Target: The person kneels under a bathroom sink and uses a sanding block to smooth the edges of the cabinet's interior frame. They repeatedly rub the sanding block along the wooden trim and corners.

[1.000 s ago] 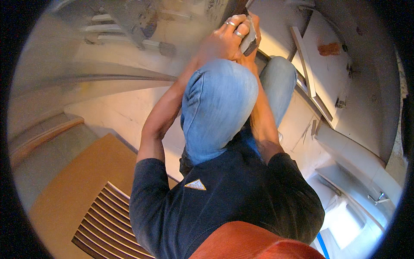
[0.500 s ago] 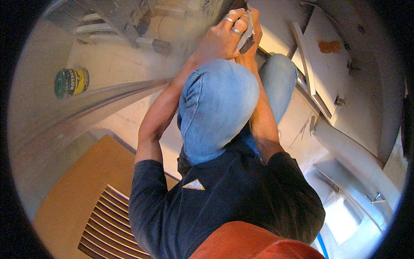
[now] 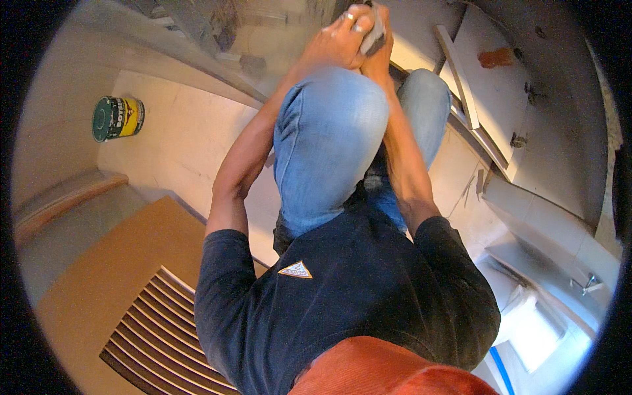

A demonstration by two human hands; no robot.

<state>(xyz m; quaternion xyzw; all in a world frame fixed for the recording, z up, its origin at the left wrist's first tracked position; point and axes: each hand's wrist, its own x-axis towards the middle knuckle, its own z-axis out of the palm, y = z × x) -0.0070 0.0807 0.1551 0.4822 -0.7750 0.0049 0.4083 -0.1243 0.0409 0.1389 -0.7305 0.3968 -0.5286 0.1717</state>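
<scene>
At the top of the head view, my two hands are close together beyond my raised knee. My left hand (image 3: 336, 43), with rings on its fingers, is closed on a small grey block (image 3: 374, 38) with a dark end. My right hand (image 3: 380, 60) is closed on the block's right side, its fingers partly hidden. Motion smears the block, and its exact kind is unclear. Next to my left hand is a greyish panel (image 3: 263, 41), blurred along its length. Whether the block touches the panel cannot be made out.
A green and yellow can (image 3: 118, 118) stands on the pale floor at left. Nearer lies a brown board with a slatted vent (image 3: 161, 329). At right are a pale wooden strip (image 3: 459, 79), an orange-brown piece (image 3: 495, 58) and a cabinet-like panel (image 3: 559, 131). A blue hose (image 3: 500, 370) shows below.
The blurred edge at left has shifted upward in view, and the can shows more sharply. My hands and the block sit slightly higher in the picture, still gripping.
</scene>
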